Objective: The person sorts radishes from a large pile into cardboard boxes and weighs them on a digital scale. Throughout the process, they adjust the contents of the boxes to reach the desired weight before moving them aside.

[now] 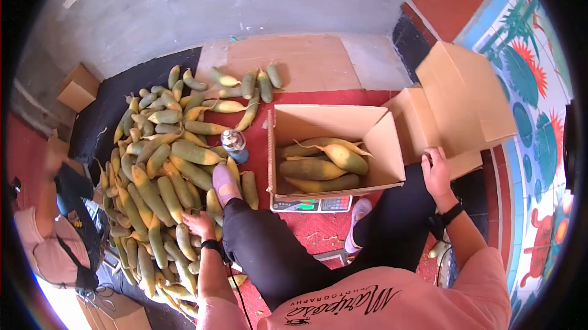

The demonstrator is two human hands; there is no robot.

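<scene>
Nearest us: pink shirt (392, 305) with dark lettering, then black trousers (263, 250), knees spread; we sit on the floor.

Left hand (199, 224): laid palm down on the near edge of the fruit pile (159, 164), fingers spread over long green-yellow fruit. We cannot tell whether it grips one or only rests there. Dark band on the wrist.

Right hand (436, 174): out to the right, fingers bent over a flap edge of the second box (465, 97), holding it as far as we can see. That box lies tilted, flaps open, against the painted wall.

Between our legs and ahead: open box (324, 123) standing on a scale (312, 205), display lit, digits too small to read. Inside lies packed fruit (312, 169), a few pieces in a low layer, so the box looks well short of full.

By far the most fruit is in the pile on the floor to our left, with a few more on the cardboard sheet (288, 60) beyond. A can (234, 145) stands between pile and box, just past our left shoe (223, 180).

Far left: another person (52, 250), pink top, black strap, beside the pile.
</scene>
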